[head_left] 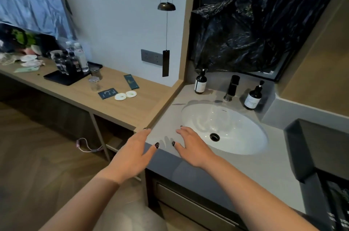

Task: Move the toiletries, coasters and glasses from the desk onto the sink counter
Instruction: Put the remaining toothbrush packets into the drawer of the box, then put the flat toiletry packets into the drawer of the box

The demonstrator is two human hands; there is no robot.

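Note:
On the wooden desk (132, 109) lie two dark toiletry packets, one flat (108, 93) and one long (131, 81), beside two round white coasters (120, 96) (131, 94). Two clear glasses (94, 83) (95, 73) stand just behind them. The grey sink counter (166, 123) with its white basin (224, 126) adjoins the desk on the right. My left hand (132, 153) and my right hand (190, 145) hover with fingers spread over the counter's front left corner, holding nothing.
A black tray (56, 77) with dark and clear bottles stands further left on the desk. Two pump bottles (200, 82) (253, 97) flank the black tap (232, 87). A hanging lamp strip (165, 63) dangles over the desk's right end. A dark box (321, 145) sits at the right.

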